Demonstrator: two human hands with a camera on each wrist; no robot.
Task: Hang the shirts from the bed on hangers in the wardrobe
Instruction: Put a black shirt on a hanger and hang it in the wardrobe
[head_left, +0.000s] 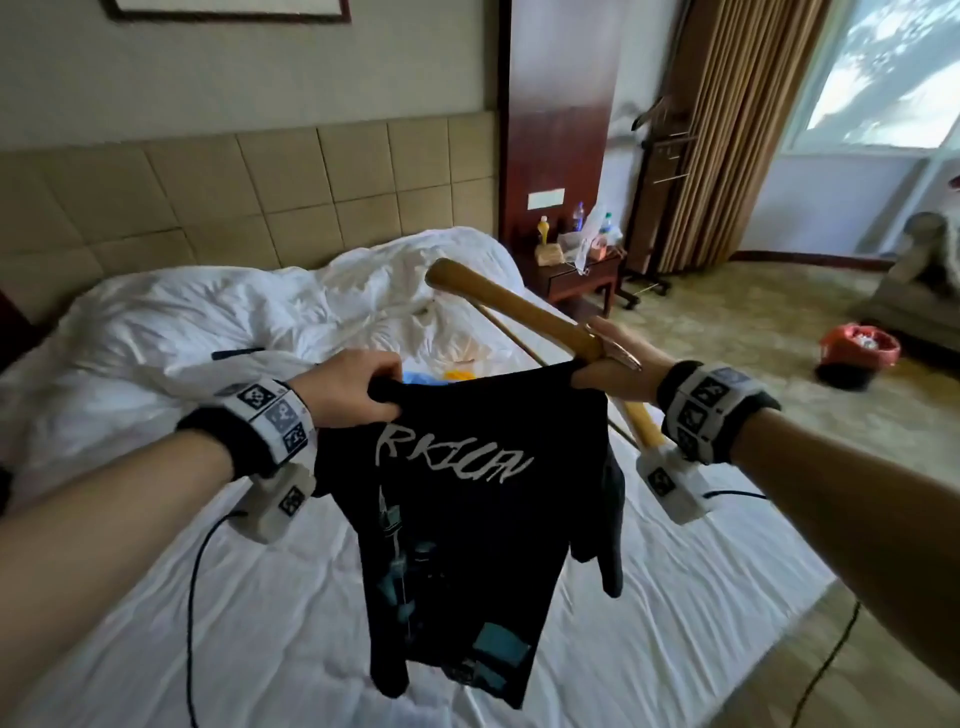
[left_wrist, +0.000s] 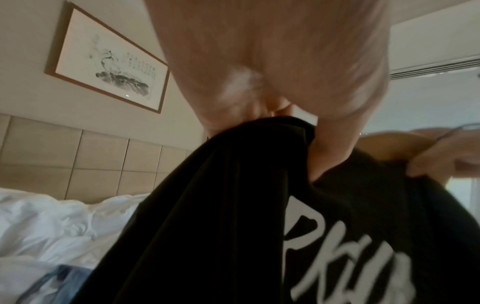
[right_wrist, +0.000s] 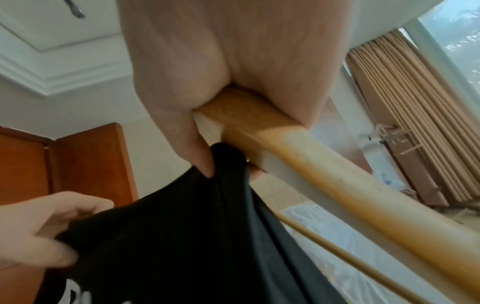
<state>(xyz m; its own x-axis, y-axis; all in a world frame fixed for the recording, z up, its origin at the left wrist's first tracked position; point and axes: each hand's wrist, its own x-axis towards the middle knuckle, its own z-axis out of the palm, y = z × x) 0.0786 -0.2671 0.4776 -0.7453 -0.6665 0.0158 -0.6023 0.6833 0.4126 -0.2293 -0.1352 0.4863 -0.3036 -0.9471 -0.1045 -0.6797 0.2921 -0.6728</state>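
Over on the left, the left hand (head_left: 349, 387) has its fingers curled tight round one top corner of the black shirt (head_left: 467, 519), bunching the cloth into a knot. The shirt hangs between the two hands, lifted clear of the white bed (head_left: 260, 597), white lettering facing near, its hem dangling low over the sheet. Further right, the right hand (head_left: 615, 364) is doing double duty — its palm is wrapped round the middle of the wooden hanger (head_left: 498, 293), while thumb and fingertips pinch the shirt's other top corner. The hanger pokes up and away toward the far side, its metal hook (head_left: 621, 353) lying across the back of that hand; none of it is inside the shirt yet.

To my eye the weak point is that shared grip. Turning the hanger to feed an arm into the neck could loosen the pinch, and the right corner would drop to the bed. The bunched left corner may also hide the neck opening, so the hanger could end up in a sleeve.
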